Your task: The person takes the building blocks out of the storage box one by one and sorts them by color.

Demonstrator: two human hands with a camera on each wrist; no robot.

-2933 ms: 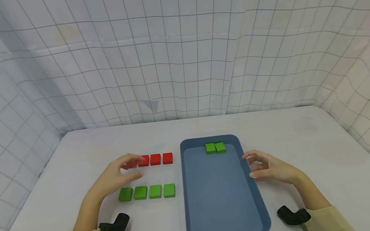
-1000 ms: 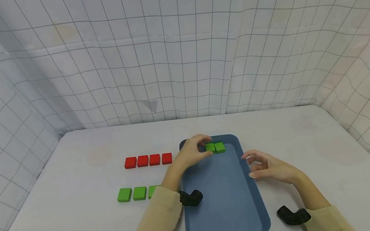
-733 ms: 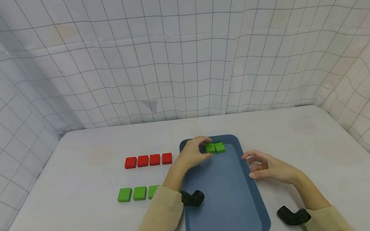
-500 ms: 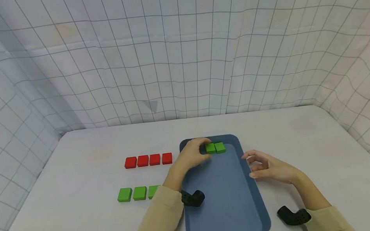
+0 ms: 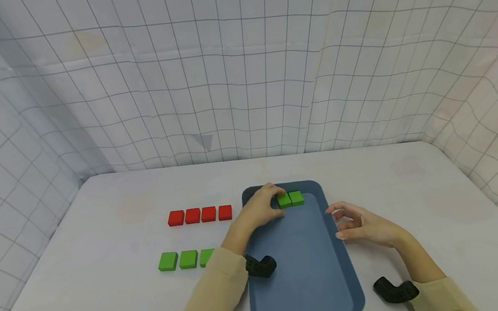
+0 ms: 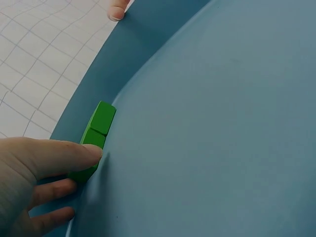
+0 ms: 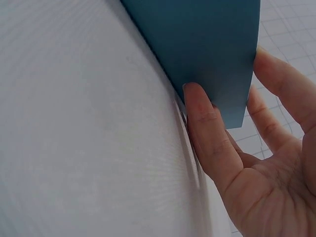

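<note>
My left hand reaches into the back of the blue tray. Its index fingertip touches the left one of two green square blocks, while the thumb stays apart in front. In the left wrist view the green blocks lie end to end by the tray wall; one finger crosses the nearer block, and I cannot tell whether a further block hides beneath. My right hand, fingers loosely bent, rests at the tray's right side. The right wrist view shows its fingertips against the tray's outer wall.
Left of the tray lies a row of several red blocks. Nearer, a row of green blocks is partly covered by the left sleeve. A black wrist device sits at the right cuff. Gridded white cloth surrounds the table.
My left hand has moved right from above the red row into the tray's back. Lately its index finger has come onto the left green block, which shifts slightly. My right hand stays put.
</note>
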